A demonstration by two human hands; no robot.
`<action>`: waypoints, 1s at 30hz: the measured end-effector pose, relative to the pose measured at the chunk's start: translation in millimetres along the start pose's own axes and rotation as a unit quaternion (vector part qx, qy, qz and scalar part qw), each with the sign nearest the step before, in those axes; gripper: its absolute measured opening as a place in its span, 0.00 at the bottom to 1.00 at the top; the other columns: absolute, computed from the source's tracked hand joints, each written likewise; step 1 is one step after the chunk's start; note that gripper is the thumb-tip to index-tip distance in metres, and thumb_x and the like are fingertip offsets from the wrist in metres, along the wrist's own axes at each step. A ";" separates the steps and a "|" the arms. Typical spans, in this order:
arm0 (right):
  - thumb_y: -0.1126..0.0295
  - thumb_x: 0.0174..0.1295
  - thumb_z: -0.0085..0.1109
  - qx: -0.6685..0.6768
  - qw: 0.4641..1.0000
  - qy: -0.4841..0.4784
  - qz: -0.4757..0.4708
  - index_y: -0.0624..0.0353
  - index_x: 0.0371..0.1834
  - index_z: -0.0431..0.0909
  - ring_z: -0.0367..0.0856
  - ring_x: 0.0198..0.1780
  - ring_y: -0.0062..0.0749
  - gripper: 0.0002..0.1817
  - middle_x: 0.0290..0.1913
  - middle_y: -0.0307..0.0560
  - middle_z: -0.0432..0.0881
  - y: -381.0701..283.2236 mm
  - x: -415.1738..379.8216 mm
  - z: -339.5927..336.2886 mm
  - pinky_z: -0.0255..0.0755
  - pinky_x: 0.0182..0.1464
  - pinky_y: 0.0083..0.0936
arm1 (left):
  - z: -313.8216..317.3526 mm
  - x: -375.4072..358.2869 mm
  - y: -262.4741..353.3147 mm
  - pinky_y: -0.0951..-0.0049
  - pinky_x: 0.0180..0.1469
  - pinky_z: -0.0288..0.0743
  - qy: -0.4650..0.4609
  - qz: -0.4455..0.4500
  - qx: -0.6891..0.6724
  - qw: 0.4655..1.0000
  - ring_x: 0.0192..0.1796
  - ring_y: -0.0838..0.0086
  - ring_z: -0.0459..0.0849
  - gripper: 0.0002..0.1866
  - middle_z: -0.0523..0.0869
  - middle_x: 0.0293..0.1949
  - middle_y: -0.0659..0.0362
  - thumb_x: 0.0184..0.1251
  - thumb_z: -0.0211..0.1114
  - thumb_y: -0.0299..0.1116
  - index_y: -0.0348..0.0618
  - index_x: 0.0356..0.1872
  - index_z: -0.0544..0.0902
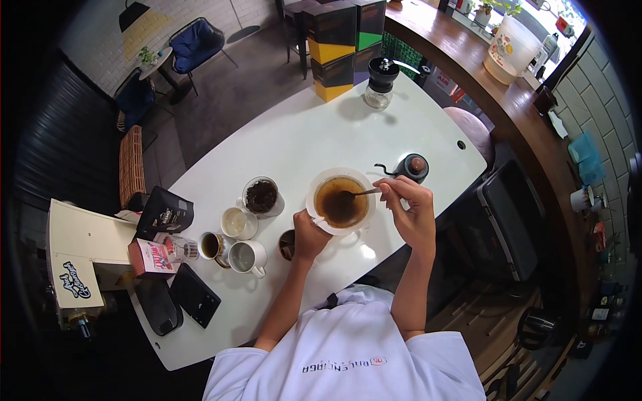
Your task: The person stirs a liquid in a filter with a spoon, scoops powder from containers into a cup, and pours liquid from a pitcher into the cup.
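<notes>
A white bowl holds brown liquid with dark matter in the middle. My left hand grips its lower left side with closed fingers. In my right hand is a spoon, pinched by its handle; the spoon's tip dips into the liquid and is hidden there. Just beyond that hand stands a small dark gooseneck kettle with a brown knob. Left of the bowl is a glass cup of dark grounds. A cup with dark contents sits partly behind my left hand.
Several cups, including a white mug and a pale cup, stand on the left. Near them are a black pouch, a pink box and a tablet. A hand grinder and stacked boxes stand at the back.
</notes>
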State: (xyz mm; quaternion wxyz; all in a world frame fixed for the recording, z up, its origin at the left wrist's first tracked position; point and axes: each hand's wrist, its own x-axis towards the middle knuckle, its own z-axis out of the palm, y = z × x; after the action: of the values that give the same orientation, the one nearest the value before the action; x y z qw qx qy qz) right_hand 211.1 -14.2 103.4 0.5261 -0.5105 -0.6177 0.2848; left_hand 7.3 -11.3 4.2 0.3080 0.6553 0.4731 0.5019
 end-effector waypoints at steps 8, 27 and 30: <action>0.76 0.65 0.65 -0.019 1.000 -0.004 -0.013 0.65 0.40 0.88 0.75 0.24 0.24 0.06 0.24 0.46 0.81 6.2 -1.3 3.2 0.68 0.30 0.25 | -0.5 0.0 2.0 0.69 0.45 0.83 -0.006 -0.018 -0.017 1.000 0.41 0.67 0.92 0.19 0.92 0.36 0.51 0.48 0.81 0.28 0.33 0.41 0.87; 0.77 0.68 0.62 0.035 0.999 -0.023 -0.005 0.67 0.44 0.87 0.79 0.29 0.22 0.07 0.29 0.44 0.82 -3.0 -7.9 -2.0 0.73 0.34 0.21 | -0.4 0.2 -3.0 0.69 0.45 0.83 -0.018 -0.030 -0.024 0.999 0.41 0.66 0.92 0.19 0.92 0.36 0.51 0.46 0.81 0.27 0.33 0.41 0.87; 0.76 0.69 0.61 0.010 0.999 -0.021 -0.022 0.68 0.44 0.87 0.77 0.29 0.20 0.08 0.28 0.41 0.79 2.2 -8.0 -0.1 0.72 0.32 0.19 | -0.6 1.0 -5.5 0.69 0.45 0.83 -0.027 -0.022 -0.018 0.999 0.41 0.65 0.92 0.20 0.92 0.36 0.51 0.46 0.82 0.28 0.33 0.41 0.87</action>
State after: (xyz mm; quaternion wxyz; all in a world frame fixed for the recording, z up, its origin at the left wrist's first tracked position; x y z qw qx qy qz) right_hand 211.4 -21.0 98.7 0.5247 -0.4853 -0.6367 0.2896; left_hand 5.0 -8.4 -0.1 0.3430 0.6529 0.4697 0.4852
